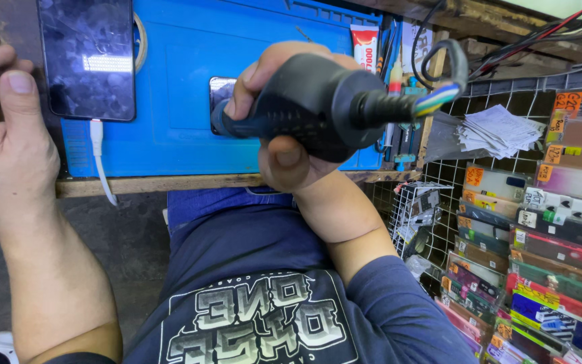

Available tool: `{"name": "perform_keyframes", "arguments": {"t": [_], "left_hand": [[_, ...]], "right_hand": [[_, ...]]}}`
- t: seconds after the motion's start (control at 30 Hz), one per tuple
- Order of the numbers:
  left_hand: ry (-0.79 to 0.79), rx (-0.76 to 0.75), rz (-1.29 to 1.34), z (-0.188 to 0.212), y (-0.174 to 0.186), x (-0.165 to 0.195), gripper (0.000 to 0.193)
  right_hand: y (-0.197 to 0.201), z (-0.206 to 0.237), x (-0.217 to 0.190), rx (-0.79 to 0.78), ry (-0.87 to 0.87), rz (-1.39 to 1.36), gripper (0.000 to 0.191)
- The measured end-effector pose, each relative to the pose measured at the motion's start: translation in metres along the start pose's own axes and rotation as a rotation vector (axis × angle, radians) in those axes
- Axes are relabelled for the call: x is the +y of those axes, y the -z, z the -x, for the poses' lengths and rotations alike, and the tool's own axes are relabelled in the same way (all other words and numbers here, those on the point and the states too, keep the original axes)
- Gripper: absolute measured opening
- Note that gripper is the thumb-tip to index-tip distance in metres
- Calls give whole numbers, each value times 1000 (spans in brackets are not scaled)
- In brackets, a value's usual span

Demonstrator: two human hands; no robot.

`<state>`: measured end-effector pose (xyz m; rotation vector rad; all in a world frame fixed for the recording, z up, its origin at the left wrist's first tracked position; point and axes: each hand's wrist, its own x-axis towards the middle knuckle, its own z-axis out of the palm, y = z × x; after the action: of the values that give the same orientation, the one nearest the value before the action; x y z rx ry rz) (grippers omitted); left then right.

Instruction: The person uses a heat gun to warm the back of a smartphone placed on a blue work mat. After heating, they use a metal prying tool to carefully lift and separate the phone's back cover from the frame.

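My right hand [284,114] has its grip clamped round the black handle of a hot-air tool [304,101], thumb underneath and fingers folded over the top. The tool hangs above the near edge of the desk [170,183], over the blue work mat [183,101]. Its long axis runs roughly left to right across my view: the working end points left towards a small dark part [220,87] lying on the mat, and the cable end points right, where a black cord [439,61] with coloured wires loops up and away.

My left hand [8,128] is loosely curled with the thumb up, holding nothing that I can see, just beside a dark phone [87,57] that lies face up with a white cable [99,158] plugged into its near end.

I judge the main risk to be the nozzle drifting: if my wrist rolls, the tip could swing towards the phone or my left hand. The looped cord could also snag on the wire rack [415,209] to the right and jerk the tool off its line. I cannot see the tip itself, since my fingers hide it.
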<state>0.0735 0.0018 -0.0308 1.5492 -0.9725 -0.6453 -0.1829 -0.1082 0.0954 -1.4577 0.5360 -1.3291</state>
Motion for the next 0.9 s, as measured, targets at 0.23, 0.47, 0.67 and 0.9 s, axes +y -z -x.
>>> {"name": "perform_keyframes", "arguments": {"t": [0.23, 0.47, 0.67, 0.9], "left_hand": [[-6, -7, 21, 2, 5, -20, 28], [-34, 2, -18, 2, 8, -31, 28], [-58, 19, -36, 2, 5, -28, 28], [-62, -1, -6, 2, 6, -27, 31]], "right_hand": [[15, 11, -11, -147, -65, 35, 48], [18, 20, -9, -117, -76, -52, 50], [25, 21, -21, -71, -131, -10, 53], [39, 22, -31, -4, -116, 61, 56]]}}
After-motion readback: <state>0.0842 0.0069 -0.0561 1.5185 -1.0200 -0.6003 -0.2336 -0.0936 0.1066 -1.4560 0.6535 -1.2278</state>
